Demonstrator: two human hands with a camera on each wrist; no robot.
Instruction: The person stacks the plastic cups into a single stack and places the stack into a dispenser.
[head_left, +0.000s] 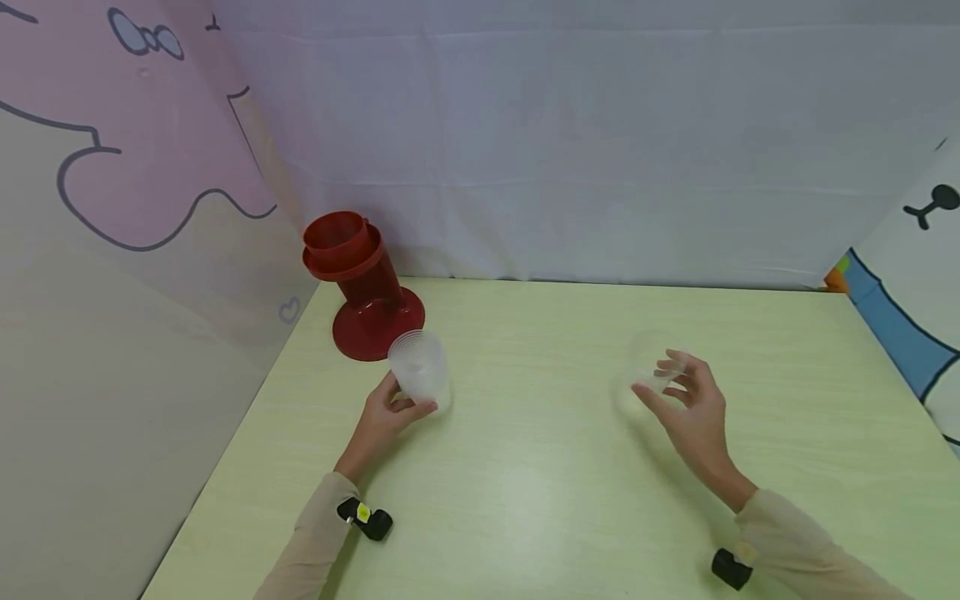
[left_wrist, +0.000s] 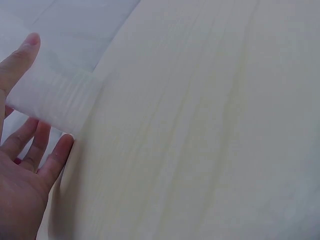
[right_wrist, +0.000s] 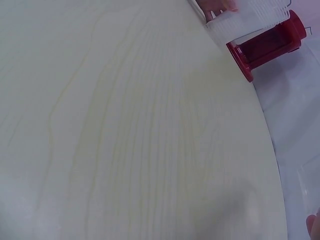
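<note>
My left hand (head_left: 382,421) grips a nested stack of clear plastic cups (head_left: 417,362) low on its side, mouth upward. In the left wrist view, the stacked rims show as ridges on the cups (left_wrist: 60,100), with thumb and fingers of the hand (left_wrist: 25,175) on opposite sides. Over the right half of the table, my right hand (head_left: 693,408) holds a single clear plastic cup (head_left: 643,354) between thumb and fingers. Only a fingertip of that hand and a faint piece of the cup (right_wrist: 311,187) enter the right wrist view. Behind the stack stands a red plastic tube-shaped stand (head_left: 369,287).
The red stand has a round base and a wide collar near its open top, close to the table's back left corner. A pale wood-grain table (head_left: 525,467) runs back to a white cloth (head_left: 562,150). Cartoon-printed panels (head_left: 150,167) flank both sides.
</note>
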